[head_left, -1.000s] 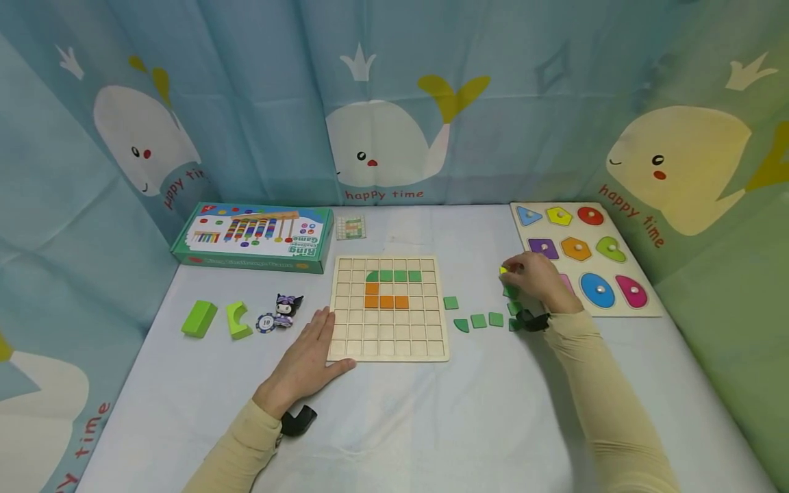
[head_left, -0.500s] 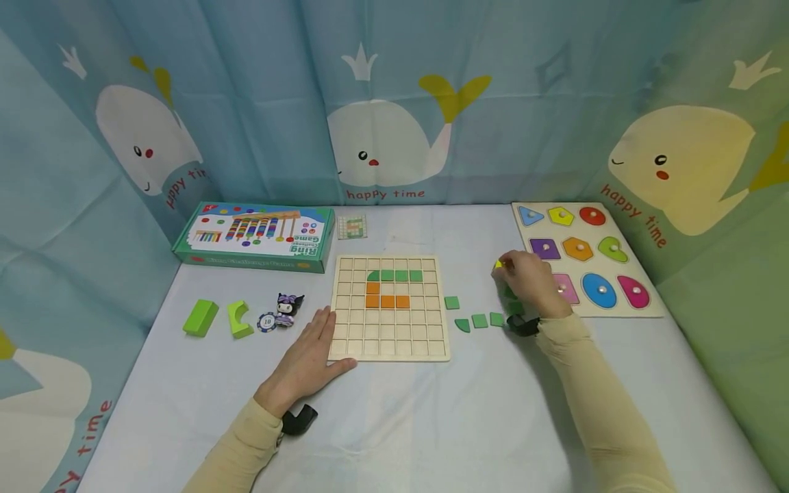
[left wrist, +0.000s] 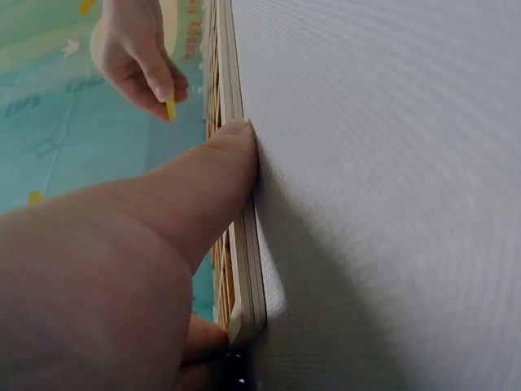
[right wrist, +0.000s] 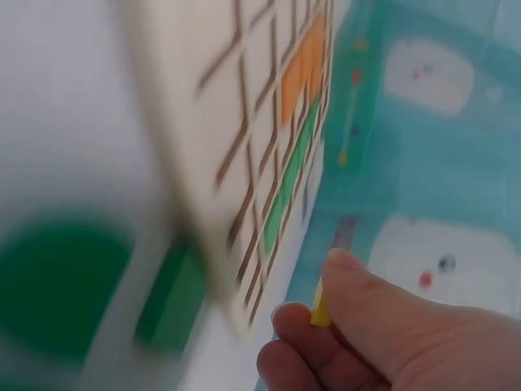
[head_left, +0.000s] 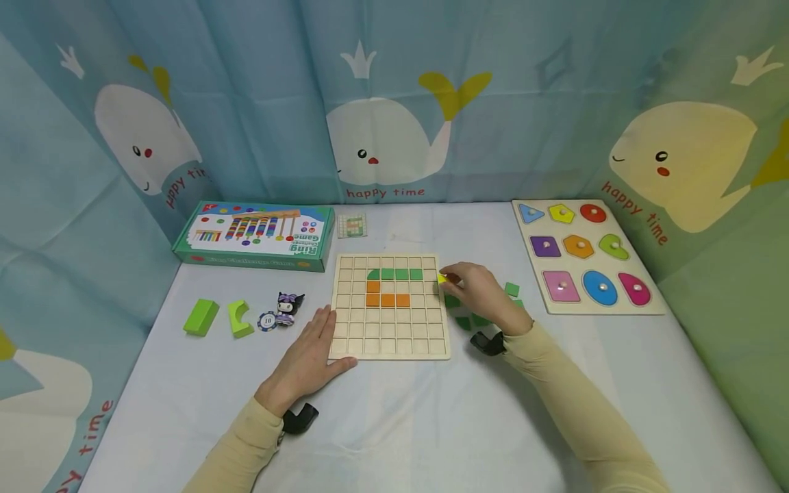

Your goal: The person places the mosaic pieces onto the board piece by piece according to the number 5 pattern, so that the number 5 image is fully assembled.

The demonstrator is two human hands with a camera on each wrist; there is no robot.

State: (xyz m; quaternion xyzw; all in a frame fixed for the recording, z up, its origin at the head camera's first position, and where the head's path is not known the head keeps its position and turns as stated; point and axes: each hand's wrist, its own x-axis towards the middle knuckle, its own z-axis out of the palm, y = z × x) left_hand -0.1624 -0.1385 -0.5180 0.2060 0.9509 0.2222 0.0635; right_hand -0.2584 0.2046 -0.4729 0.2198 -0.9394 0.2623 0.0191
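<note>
A wooden grid board (head_left: 388, 335) lies on the table, with a row of green tiles (head_left: 402, 274) and several orange tiles (head_left: 387, 300) in its cells. My left hand (head_left: 308, 359) rests at its near left corner, fingers straight along the left side; in the left wrist view the thumb (left wrist: 220, 159) touches the front edge. Above the board's right edge, my right hand (head_left: 487, 293) pinches a small yellow tile (right wrist: 321, 308) between thumb and fingers. Loose green tiles (head_left: 512, 289) lie under and beside that hand, some partly hidden by it.
A shape puzzle (head_left: 561, 311) with knobbed pieces stands at the right. Back left are a ring game box (head_left: 253, 236) and a small pattern card (head_left: 352, 226). Green blocks (head_left: 201, 317), a round chip (head_left: 267, 321) and a figurine (head_left: 287, 309) lie left of the board.
My right hand has moved left with the yellow tile, from beside the shape puzzle to the board's right edge. The left hand stays in place.
</note>
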